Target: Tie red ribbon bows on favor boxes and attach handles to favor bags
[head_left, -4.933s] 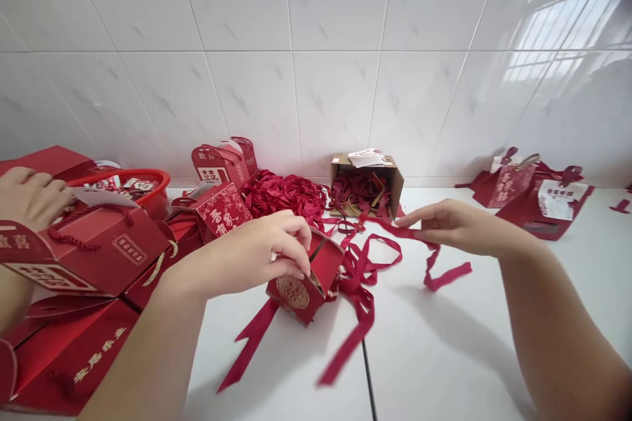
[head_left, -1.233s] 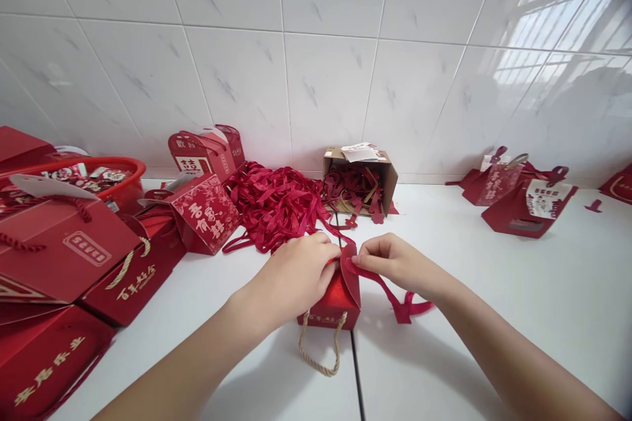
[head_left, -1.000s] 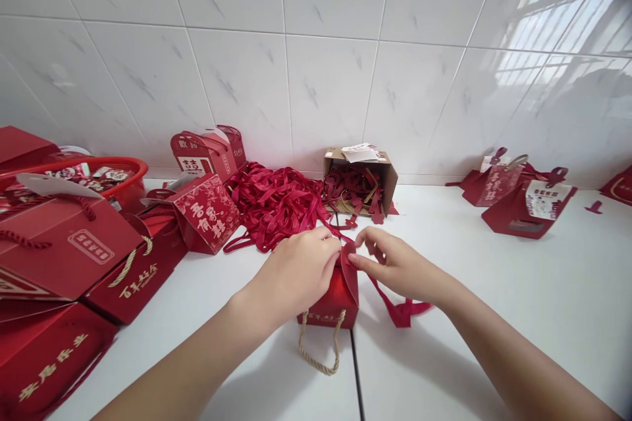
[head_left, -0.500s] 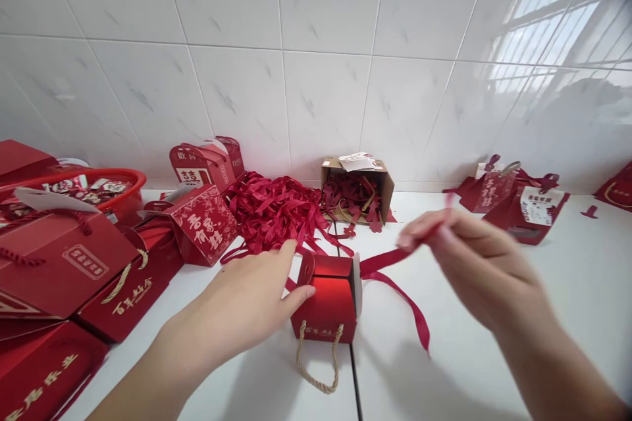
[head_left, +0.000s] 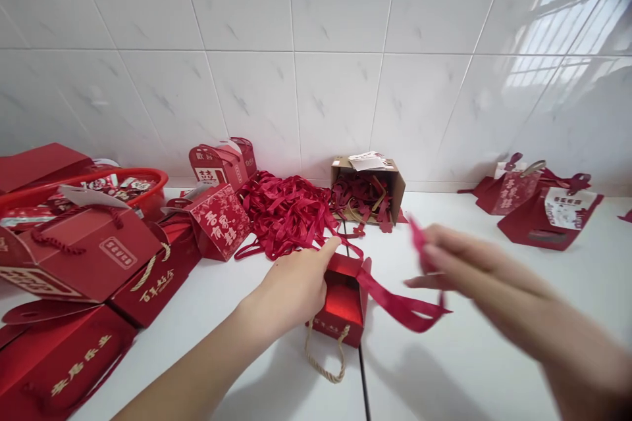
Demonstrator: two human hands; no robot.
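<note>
A small red gift box (head_left: 340,306) with its top open stands in front of me, a beige rope handle (head_left: 323,368) hanging at its front. My left hand (head_left: 296,283) grips the box by its left side; some fingers are hidden behind it. From the right side of the box a red ribbon (head_left: 402,302) runs out and loops over the table. My right hand (head_left: 464,270), smeared by motion, is to the right of the box with part of the ribbon between its fingers. Behind the box lies a tangled heap of red ribbons (head_left: 286,210).
An open cardboard box (head_left: 399,194) of dark red pieces stands by the tiled wall. On the left are several red gift boxes (head_left: 123,256) and a red basin (head_left: 160,187) of small packets. Red boxes with tags (head_left: 548,223) stand far right. A dark seam (head_left: 364,375) crosses the white table.
My left hand has moved further over the box and the box top has opened wider. The ribbon has gone from taut to a slack loop. My right hand's fingers have straightened.
</note>
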